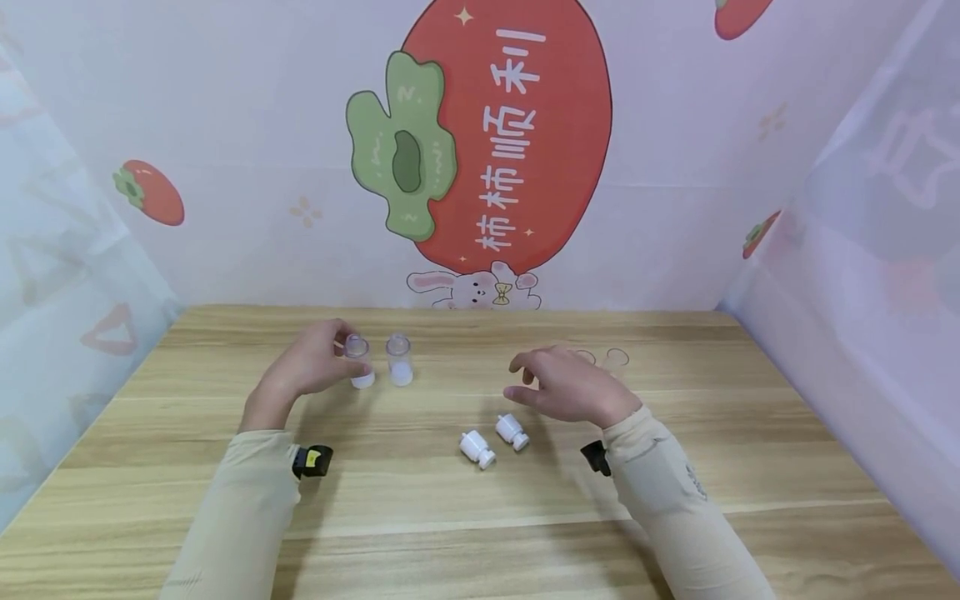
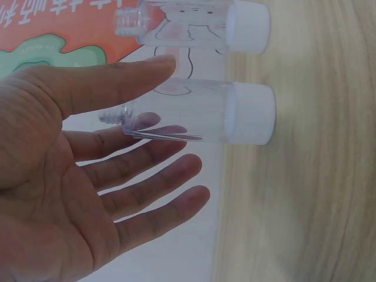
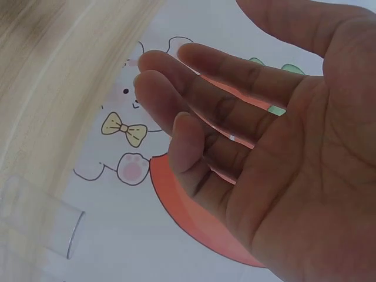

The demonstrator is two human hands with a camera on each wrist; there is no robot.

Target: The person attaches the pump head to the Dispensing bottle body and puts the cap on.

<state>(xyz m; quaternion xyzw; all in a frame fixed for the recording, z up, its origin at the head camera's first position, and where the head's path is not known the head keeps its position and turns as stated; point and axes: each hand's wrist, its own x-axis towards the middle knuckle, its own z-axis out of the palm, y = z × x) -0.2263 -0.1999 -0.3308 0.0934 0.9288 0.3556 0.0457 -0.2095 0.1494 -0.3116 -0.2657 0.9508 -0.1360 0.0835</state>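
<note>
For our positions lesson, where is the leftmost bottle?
The head view shows the leftmost bottle left of centre, between the left hand's thumb and fingers, beside the other bottle.

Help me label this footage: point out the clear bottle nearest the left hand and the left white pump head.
Clear bottle (image 2: pixel 202 110): left wrist view, transparent body wall.
Left white pump head (image 1: pixel 475 446): head view, middle of its body.

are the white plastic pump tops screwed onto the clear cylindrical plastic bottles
No, in the head view both white plastic pump tops lie on the pale wooden table, apart from the clear cylindrical plastic bottles.
</note>
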